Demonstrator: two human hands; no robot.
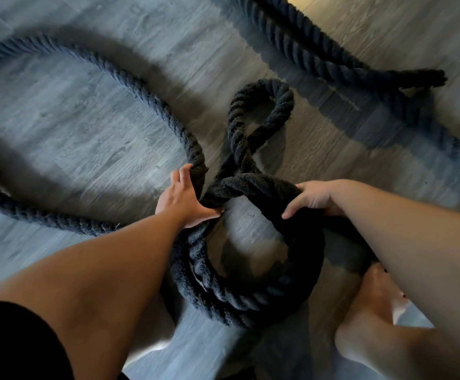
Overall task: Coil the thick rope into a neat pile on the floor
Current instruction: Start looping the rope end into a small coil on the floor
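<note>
A thick black twisted rope lies over the grey wood floor. Between my feet it forms a round coil of stacked turns. My left hand grips the rope where a long loose strand comes in from the left and meets the coil. My right hand grips the top turn of the coil on its right side, fingers curled over it. Beyond the hands a small twisted loop lies on the floor.
A long loose bight sweeps round the left side of the floor. Another stretch of rope runs from the top middle to a bend at the right. My bare right foot stands beside the coil.
</note>
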